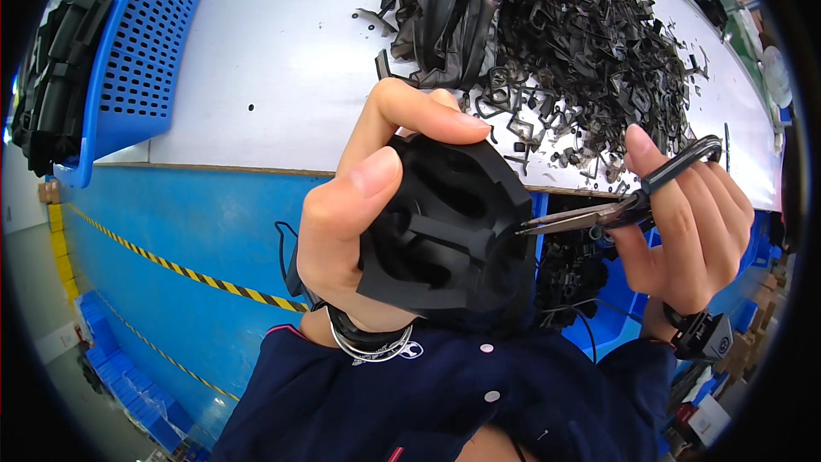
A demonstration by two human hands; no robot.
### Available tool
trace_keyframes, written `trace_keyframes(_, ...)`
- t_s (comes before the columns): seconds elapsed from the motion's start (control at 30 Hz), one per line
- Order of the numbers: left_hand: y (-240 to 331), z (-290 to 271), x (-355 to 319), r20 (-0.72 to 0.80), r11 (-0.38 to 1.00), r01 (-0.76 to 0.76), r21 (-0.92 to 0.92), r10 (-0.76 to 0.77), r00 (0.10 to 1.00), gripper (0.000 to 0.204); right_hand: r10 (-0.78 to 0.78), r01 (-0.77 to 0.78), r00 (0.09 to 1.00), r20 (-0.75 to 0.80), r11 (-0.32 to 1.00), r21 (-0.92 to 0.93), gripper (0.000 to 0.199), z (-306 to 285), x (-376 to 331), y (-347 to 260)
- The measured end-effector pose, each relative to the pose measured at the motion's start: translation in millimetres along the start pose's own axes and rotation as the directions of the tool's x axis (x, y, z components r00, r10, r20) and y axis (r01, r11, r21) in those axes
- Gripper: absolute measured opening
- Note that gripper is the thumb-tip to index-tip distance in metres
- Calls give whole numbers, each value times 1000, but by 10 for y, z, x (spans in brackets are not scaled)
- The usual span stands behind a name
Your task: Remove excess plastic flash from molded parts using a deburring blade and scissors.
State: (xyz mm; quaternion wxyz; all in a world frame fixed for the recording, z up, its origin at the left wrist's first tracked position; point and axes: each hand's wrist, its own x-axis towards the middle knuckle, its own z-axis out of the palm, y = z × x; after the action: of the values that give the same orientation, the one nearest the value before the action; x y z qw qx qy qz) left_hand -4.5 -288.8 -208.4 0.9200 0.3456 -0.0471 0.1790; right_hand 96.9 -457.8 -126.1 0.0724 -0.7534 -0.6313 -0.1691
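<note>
My left hand (342, 197) is closed round a black moulded rubber part (453, 231), lifted in front of my chest with its hollow, ribbed side up. Thumb and fingers press on its left and far edges. In my right hand (693, 222) is a pair of scissors (590, 217) with black handles. Their blades point left, nearly together, and the tips are at the right edge of the rubber part. Whether the tips touch it I cannot tell.
A large heap of black rubber trimmings (590, 51) lies on the white table (282, 60). A blue perforated basket (145, 51) stands at the left, beside stacked black parts (64, 60). Below the table's edge, more black parts (569, 274) sit by a blue bin (611, 334).
</note>
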Motion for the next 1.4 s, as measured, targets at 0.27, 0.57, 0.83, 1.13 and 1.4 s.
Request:
trace_keyframes(0.27,-11,146,16,-96,993,116,-19,-117,989,39,-92,117,984,153,980,-162,33,-169,-49,70)
trace_keyframes(0.57,-84,121,-24,-119,987,158,3,-157,980,39,34,-3,985,170,984,-177,35,-190,-122,-40)
trace_keyframes(0.83,-207,107,-65,-53,988,143,52,-140,989,39,55,-7,971,231,979,-204,39,-256,-131,-55)
trace_keyframes(1.13,-211,191,-51,-116,959,224,171,-206,972,38,72,-49,985,157,988,-147,43,-205,-183,-38)
trace_keyframes(1.4,-230,234,-90,-167,933,221,285,-179,970,37,104,-77,979,175,986,-150,43,-217,-199,-67)
